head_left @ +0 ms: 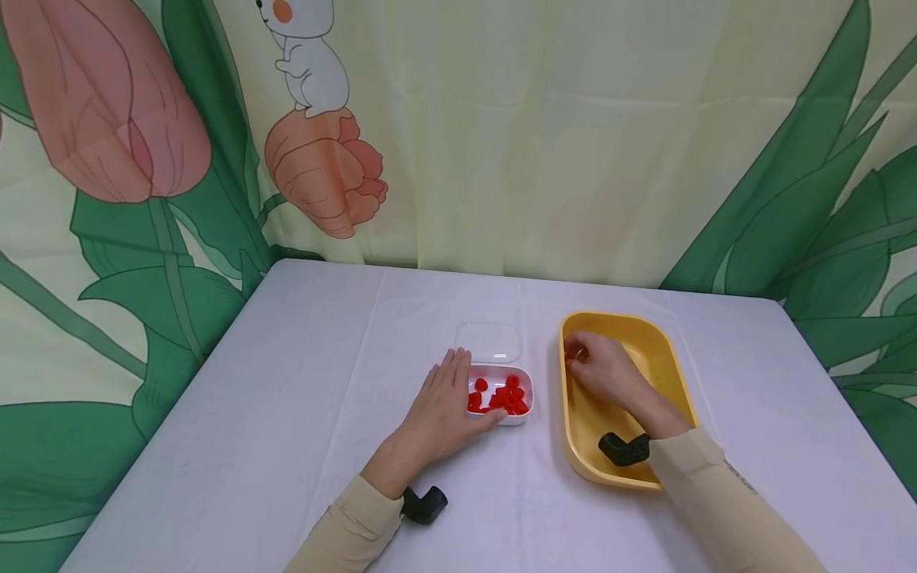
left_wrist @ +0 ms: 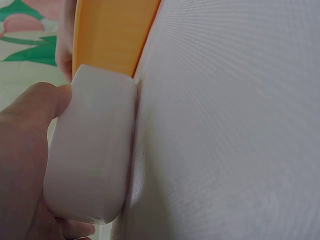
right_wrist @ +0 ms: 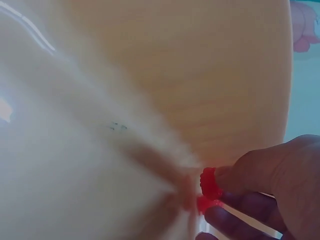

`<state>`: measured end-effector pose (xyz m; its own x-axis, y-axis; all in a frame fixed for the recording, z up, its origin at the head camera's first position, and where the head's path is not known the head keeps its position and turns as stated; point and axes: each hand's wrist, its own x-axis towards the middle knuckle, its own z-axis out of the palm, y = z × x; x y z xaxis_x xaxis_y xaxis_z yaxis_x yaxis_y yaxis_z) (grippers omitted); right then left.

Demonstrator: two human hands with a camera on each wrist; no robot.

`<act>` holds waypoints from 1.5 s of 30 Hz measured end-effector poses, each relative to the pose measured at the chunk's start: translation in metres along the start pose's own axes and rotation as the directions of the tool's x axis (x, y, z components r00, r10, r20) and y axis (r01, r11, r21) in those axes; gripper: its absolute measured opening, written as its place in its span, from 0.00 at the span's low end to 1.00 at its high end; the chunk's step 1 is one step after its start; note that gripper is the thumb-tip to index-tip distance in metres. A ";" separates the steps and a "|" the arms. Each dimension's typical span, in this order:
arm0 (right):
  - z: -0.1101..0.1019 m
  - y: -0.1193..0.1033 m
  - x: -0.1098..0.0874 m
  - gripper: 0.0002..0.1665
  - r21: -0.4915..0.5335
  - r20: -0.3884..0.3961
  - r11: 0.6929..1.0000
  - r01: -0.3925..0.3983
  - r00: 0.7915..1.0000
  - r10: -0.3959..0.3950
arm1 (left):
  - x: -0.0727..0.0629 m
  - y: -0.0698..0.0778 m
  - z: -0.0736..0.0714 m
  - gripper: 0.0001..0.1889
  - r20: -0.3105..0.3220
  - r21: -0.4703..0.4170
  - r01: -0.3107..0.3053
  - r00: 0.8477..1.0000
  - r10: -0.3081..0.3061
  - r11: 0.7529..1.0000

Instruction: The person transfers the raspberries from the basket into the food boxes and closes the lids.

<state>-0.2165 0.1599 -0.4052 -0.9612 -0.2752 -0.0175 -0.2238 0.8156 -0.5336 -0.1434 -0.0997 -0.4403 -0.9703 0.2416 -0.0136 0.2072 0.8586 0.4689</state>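
My left hand [head_left: 446, 406] lies against the left and near sides of a small white box [head_left: 526, 418], fingers straight and thumb along its near rim. Inside the box are several small red knobbly pieces [head_left: 507, 396]. In the left wrist view the thumb touches the rim of the box [left_wrist: 95, 145]. My right hand [head_left: 602, 368] reaches into a yellow tray [head_left: 662, 350] at its far left corner. There, thumb and fingers pinch a small red ribbed piece [right_wrist: 211, 183]; a second red piece [right_wrist: 206, 204] shows close below it, by the fingers.
A clear plastic lid [head_left: 490, 342] lies just behind the white box. The yellow tray stands to the right of the box on a white-covered table [head_left: 286, 398]. A printed curtain [head_left: 537, 143] hangs behind the table's far edge.
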 end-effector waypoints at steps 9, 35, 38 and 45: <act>-0.006 -0.007 -0.005 0.12 0.005 0.016 1.000 -0.025 1.000 0.025 | 0.000 0.001 0.000 0.56 -0.005 0.005 0.000 1.000 0.000 1.000; -0.029 -0.025 -0.018 0.12 0.026 -0.048 0.999 0.026 0.999 -0.025 | 0.001 0.002 -0.001 0.56 0.000 0.002 0.013 1.000 -0.013 1.000; -0.030 -0.028 -0.019 0.13 0.022 -0.061 0.999 0.035 0.998 -0.034 | 0.001 0.002 -0.001 0.56 0.001 0.002 0.012 1.000 -0.012 1.000; -0.031 -0.035 -0.022 0.15 0.011 -0.079 0.998 0.063 0.995 -0.062 | -0.001 0.002 -0.001 0.55 -0.005 0.000 -0.007 1.000 0.007 1.000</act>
<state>-0.1920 0.1534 -0.3605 -0.9552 -0.2842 0.0826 -0.2822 0.7909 -0.5430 -0.1427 -0.0989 -0.4389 -0.9694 0.2454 -0.0064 0.2139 0.8570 0.4689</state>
